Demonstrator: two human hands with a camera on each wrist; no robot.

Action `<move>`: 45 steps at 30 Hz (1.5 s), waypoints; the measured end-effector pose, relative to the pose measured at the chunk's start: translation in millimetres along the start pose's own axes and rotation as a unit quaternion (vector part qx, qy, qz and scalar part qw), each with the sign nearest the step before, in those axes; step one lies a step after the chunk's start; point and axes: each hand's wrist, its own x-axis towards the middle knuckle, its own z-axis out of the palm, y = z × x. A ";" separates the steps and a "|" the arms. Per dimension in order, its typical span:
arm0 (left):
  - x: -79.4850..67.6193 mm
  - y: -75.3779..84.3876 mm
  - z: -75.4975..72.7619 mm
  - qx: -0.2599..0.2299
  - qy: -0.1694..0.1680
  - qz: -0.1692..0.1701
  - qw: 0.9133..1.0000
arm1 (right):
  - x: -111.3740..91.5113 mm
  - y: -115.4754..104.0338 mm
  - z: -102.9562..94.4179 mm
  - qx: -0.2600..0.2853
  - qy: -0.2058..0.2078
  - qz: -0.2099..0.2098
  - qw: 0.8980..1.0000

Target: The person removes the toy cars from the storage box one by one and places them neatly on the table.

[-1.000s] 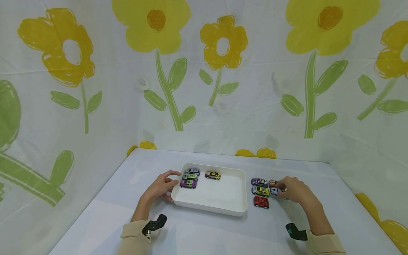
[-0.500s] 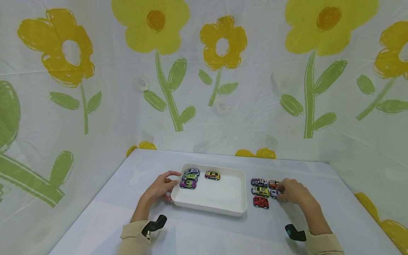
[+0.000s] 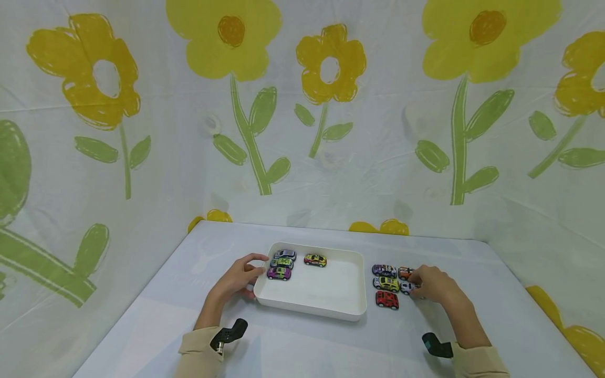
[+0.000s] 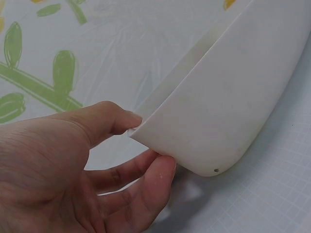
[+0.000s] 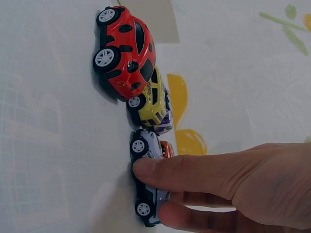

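Observation:
My left hand (image 3: pixel 237 277) holds the left end of a shallow white tray (image 3: pixel 326 294). In the left wrist view the thumb lies at the rim of the tray (image 4: pixel 218 97), with the fingers under its edge. To the right of the tray, my right hand (image 3: pixel 438 284) pinches a small silver toy car (image 3: pixel 406 287) standing on the table. The right wrist view shows the thumb along the side of the silver car (image 5: pixel 153 145), with fingers at its far side. An orange toy car (image 3: pixel 405 272) sits just behind it, partly covered by the hand.
Left of the silver car stand a purple car (image 3: pixel 385 270), a yellow car (image 3: pixel 386 284) and a red black-spotted car (image 3: pixel 387 300). Inside the tray, silver-blue (image 3: pixel 285 254), green (image 3: pixel 282 262) and purple-pink (image 3: pixel 279 273) cars line the left end; a yellow-red car (image 3: pixel 315 260) sits apart.
My right hand has shifted slightly left and nearer with the silver car, which now stands close beside the yellow one. The left hand and tray have stayed put.

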 end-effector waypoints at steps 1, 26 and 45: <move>0.1 0.1 0.1 0.000 0.000 0.000 1.000 | 0.0 0.0 0.0 0.000 0.000 0.000 1.000; 0.2 -0.5 0.1 0.003 0.001 -0.006 1.000 | -2.6 -4.2 -0.7 -0.004 0.006 0.015 1.000; -0.5 0.2 -1.7 -0.005 -0.011 0.002 1.000 | -7.8 -6.1 -8.2 -0.001 0.026 -0.004 1.000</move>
